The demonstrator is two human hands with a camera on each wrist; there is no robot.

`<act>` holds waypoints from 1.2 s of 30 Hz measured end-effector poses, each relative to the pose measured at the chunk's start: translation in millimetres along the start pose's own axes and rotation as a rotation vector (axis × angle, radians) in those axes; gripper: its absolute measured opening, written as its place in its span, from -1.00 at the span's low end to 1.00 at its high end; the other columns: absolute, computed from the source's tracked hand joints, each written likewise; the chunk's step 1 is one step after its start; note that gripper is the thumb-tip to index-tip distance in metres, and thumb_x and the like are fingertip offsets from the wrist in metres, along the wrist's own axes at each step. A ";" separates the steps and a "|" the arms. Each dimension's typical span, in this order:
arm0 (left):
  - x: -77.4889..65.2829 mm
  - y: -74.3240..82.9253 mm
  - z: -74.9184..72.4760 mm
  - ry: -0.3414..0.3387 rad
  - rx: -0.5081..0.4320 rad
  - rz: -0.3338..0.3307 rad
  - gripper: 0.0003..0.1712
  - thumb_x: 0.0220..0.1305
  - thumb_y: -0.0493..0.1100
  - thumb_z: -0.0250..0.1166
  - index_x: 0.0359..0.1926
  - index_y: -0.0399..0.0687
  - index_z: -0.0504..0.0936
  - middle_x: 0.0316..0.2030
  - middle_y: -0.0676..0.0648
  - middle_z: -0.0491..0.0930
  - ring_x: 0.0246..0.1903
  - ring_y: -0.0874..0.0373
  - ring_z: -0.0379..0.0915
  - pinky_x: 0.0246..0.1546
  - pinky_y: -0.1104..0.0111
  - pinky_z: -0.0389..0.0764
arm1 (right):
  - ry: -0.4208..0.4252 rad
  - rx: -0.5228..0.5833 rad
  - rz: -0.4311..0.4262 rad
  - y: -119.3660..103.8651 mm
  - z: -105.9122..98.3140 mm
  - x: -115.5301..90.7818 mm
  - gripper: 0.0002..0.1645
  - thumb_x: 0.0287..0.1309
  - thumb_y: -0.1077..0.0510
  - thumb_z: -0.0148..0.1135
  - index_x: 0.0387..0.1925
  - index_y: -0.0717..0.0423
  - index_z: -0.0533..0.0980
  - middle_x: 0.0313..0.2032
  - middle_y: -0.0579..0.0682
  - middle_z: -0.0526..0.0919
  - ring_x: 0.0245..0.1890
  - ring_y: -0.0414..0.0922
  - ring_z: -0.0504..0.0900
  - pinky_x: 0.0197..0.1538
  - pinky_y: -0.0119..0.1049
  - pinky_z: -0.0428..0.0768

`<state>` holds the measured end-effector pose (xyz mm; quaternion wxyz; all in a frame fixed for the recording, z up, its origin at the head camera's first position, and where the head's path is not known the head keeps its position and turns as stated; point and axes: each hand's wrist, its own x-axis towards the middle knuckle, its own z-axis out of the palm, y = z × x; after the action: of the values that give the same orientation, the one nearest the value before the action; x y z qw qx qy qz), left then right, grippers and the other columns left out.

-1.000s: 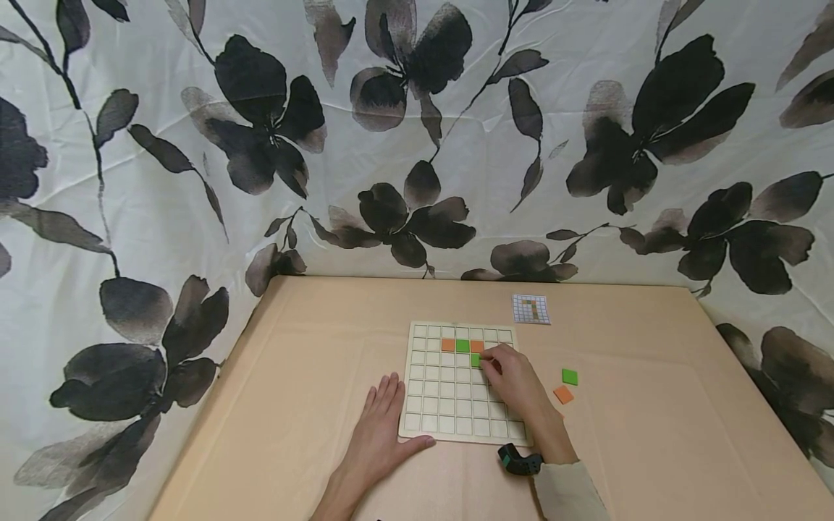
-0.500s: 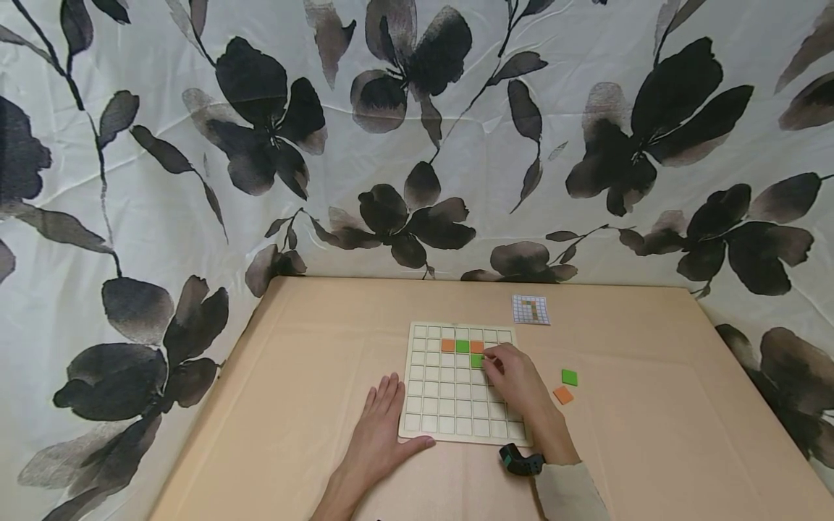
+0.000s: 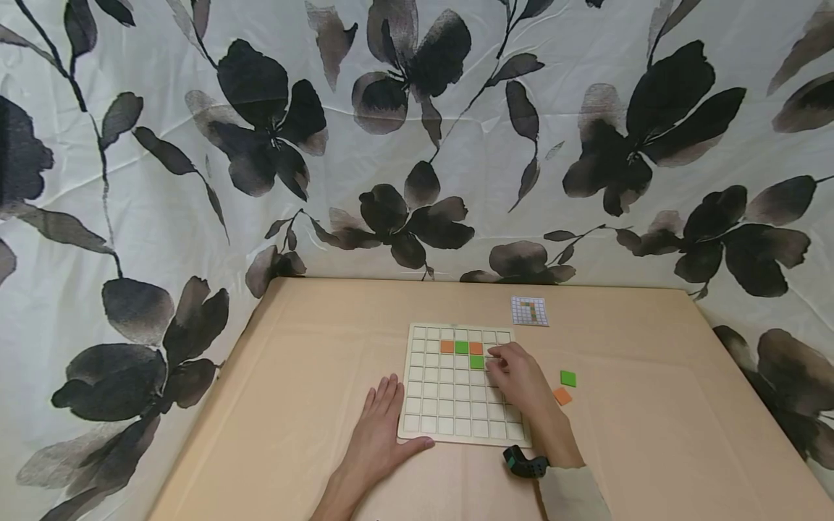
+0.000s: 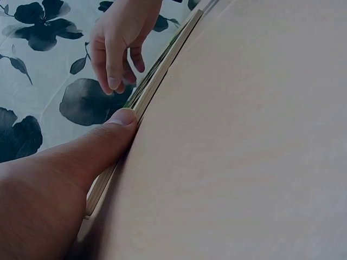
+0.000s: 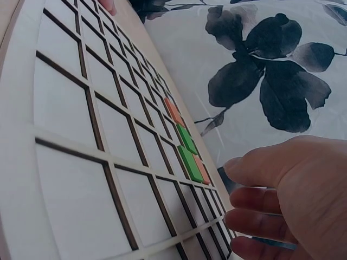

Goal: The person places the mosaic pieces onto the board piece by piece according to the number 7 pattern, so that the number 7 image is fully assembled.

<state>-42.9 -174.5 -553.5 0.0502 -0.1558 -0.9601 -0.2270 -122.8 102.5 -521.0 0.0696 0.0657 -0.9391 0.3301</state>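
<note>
A pale board with a grid of square cells (image 3: 439, 391) lies in the middle of the table. In its second row sit an orange tile (image 3: 447, 346), a green tile (image 3: 461, 347) and another orange tile (image 3: 476, 348). Directly below the last one is a second green tile (image 3: 477, 362), also seen in the right wrist view. Just right of it, my right hand (image 3: 519, 376) hovers over the board, fingers loosely bent and holding nothing. My left hand (image 3: 378, 430) rests along the board's left edge, fingers straight, its thumb (image 4: 122, 118) against the near edge.
To the right of the board lie a loose green tile (image 3: 568, 378) and a loose orange tile (image 3: 562, 396). A small card with a coloured grid pattern (image 3: 530, 311) lies beyond the board's far right corner. Floral cloth (image 3: 365, 159) hangs behind the table.
My right hand has drawn back slightly to the right from the lower green tile, which now shows whole in its cell. The left hand stays in place.
</note>
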 end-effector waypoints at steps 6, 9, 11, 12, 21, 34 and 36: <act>0.3 -1.5 1.1 -0.006 0.000 -0.011 0.29 0.03 0.54 0.29 0.46 -0.35 0.24 0.51 -0.31 0.16 0.54 -0.18 0.01 0.60 0.01 0.00 | 0.011 -0.004 -0.014 3.1 -4.4 -0.6 -0.68 0.27 0.15 0.29 0.01 0.19 0.64 -0.05 0.06 0.66 -0.15 -0.04 0.67 -0.07 -0.10 0.75; 0.2 -1.5 1.4 -0.008 -0.006 -0.016 0.29 0.02 0.54 0.30 0.46 -0.35 0.24 0.51 -0.30 0.15 0.55 -0.18 0.00 0.60 0.01 0.00 | 0.007 -0.004 -0.007 4.1 -6.2 -1.2 -0.67 0.27 0.14 0.30 0.02 0.18 0.64 -0.04 0.05 0.66 -0.12 -0.03 0.68 -0.04 -0.08 0.75; 0.1 -1.4 1.6 -0.008 -0.007 -0.017 0.29 0.02 0.53 0.31 0.47 -0.35 0.24 0.52 -0.30 0.15 0.55 -0.18 0.00 0.60 0.01 0.00 | 0.003 -0.004 0.002 4.6 -7.1 -1.6 -0.66 0.27 0.13 0.30 0.03 0.17 0.64 -0.03 0.05 0.65 -0.11 -0.02 0.68 -0.03 -0.07 0.75; 0.2 -1.5 1.7 -0.006 -0.007 -0.017 0.29 0.02 0.53 0.31 0.46 -0.35 0.24 0.51 -0.30 0.15 0.55 -0.18 0.00 0.60 0.01 0.00 | 0.004 -0.007 0.004 5.3 -7.2 -1.5 -0.66 0.27 0.13 0.30 0.03 0.17 0.63 -0.03 0.05 0.65 -0.10 -0.03 0.68 -0.02 -0.07 0.75; 0.5 -0.9 2.7 0.010 0.009 -0.005 0.28 0.02 0.53 0.31 0.45 -0.35 0.26 0.51 -0.31 0.17 0.54 -0.18 0.02 0.60 0.02 0.02 | -0.011 -0.063 0.051 12.0 -10.2 -2.1 -0.63 0.27 0.10 0.27 0.06 0.17 0.62 -0.01 0.05 0.62 -0.17 -0.07 0.57 -0.09 -0.15 0.68; 2.0 -0.1 3.7 0.000 0.012 -0.013 0.29 0.02 0.54 0.30 0.46 -0.35 0.25 0.51 -0.30 0.16 0.55 -0.17 0.01 0.61 0.03 0.00 | -0.004 -0.041 0.043 23.1 -23.6 -8.5 -0.63 0.30 0.14 0.25 0.08 0.22 0.60 0.03 0.13 0.62 -0.09 0.00 0.65 0.00 -0.03 0.72; 2.6 -0.2 3.9 -0.002 0.015 -0.014 0.29 0.02 0.55 0.29 0.46 -0.35 0.25 0.51 -0.30 0.16 0.55 -0.17 0.01 0.60 0.02 0.01 | 0.003 -0.040 0.045 26.0 -25.0 -9.4 -0.64 0.29 0.15 0.25 0.07 0.22 0.60 0.01 0.13 0.62 -0.09 0.01 0.65 0.01 -0.03 0.73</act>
<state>-45.5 -172.2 -556.7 0.0487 -0.1490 -0.9628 -0.2201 -115.9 139.0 -519.3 0.0647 0.0428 -0.9466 0.3129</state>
